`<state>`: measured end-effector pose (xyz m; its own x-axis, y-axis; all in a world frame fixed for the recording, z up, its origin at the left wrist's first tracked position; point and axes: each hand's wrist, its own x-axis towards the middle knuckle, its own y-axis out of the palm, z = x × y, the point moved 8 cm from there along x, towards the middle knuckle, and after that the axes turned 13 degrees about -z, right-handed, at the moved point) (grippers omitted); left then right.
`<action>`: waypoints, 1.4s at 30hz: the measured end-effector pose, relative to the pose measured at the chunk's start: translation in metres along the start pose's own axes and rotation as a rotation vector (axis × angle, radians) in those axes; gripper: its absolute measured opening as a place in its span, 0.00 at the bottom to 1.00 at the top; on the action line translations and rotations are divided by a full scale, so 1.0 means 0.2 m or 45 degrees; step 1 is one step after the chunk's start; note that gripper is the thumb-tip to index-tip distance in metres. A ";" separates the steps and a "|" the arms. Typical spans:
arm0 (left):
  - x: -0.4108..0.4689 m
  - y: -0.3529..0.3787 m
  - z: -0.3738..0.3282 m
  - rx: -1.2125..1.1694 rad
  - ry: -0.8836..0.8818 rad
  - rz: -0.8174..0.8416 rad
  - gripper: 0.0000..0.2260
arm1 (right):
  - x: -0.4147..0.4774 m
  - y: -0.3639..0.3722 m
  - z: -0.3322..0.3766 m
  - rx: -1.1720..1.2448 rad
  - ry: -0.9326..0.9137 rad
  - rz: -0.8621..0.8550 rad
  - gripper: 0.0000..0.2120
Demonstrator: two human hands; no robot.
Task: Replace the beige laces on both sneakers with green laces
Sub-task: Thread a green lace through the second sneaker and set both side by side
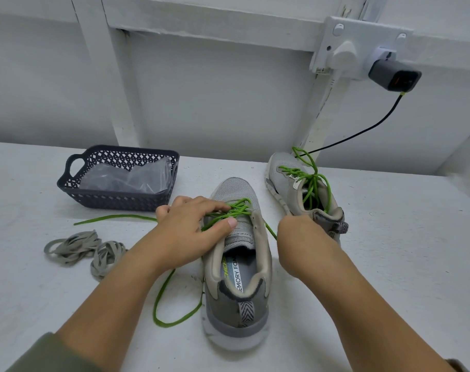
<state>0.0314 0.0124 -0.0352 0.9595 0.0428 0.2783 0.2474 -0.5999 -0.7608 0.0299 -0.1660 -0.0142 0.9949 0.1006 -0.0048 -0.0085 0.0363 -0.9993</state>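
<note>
At the far left of the white table (376,251), the beige laces (82,249) lay in two loose bundles, well apart from both hands. Behind them stood a dark lattice basket (116,201) with a crumpled plastic bag (133,178) inside.

A green lace (228,210) trailed its free end across the table in front of the basket. It passed under the left hand (191,224) and looped again beside the heel of the near sneaker (236,264). That hand lay over the sneaker's left side, its fingers curled round the crossed strands at the eyelets and the thumb pressed onto the tongue. The sneaker stood upright, toe away from the person, its upper eyelets unthreaded.

From the right eyelet row, one strand ran down and out of sight behind the right hand (301,232), which hung just beside the sneaker. Its fingers were hidden behind the wrist, so I could not tell whether it gripped anything.

Beyond that hand, the far sneaker (285,181) leaned on its side with a second green lace (313,178) tangled loosely over its opening. On the wall above, a grey charger (392,75) sat in a socket.
</note>
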 end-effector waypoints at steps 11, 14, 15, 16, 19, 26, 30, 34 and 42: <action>0.01 0.00 0.06 -0.219 -0.115 0.094 0.22 | 0.03 0.03 -0.03 0.088 0.048 -0.055 0.16; 0.01 0.00 0.06 -0.219 -0.118 0.091 0.23 | 0.05 0.01 0.01 0.117 0.010 -0.098 0.08; 0.01 0.00 0.06 -0.217 -0.116 0.092 0.23 | 0.08 -0.02 0.03 0.215 -0.033 -0.204 0.04; 0.01 0.00 0.06 -0.213 -0.117 0.093 0.24 | 0.11 -0.05 0.05 0.317 -0.086 -0.304 0.07; 0.01 0.00 0.06 -0.184 -0.114 0.089 0.26 | 0.13 -0.04 0.09 0.373 -0.164 -0.266 0.07; 0.01 0.02 0.05 -0.188 -0.133 0.091 0.25 | 0.11 0.01 0.05 0.263 -0.052 -0.093 0.04; 0.01 0.02 0.06 -0.219 -0.133 0.091 0.24 | 0.17 0.00 0.08 0.294 -0.079 -0.155 0.07; 0.01 0.01 0.05 -0.157 -0.129 0.080 0.27 | 0.12 0.06 -0.01 0.108 0.057 -0.020 0.15; 0.01 0.01 0.05 -0.160 -0.123 0.078 0.28 | 0.17 -0.02 0.08 0.226 -0.102 -0.138 0.08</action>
<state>0.0342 0.0185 -0.0416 0.9823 0.0759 0.1714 0.1750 -0.6987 -0.6937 0.0623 -0.1464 -0.0104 0.9799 0.1650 0.1119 0.0731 0.2248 -0.9717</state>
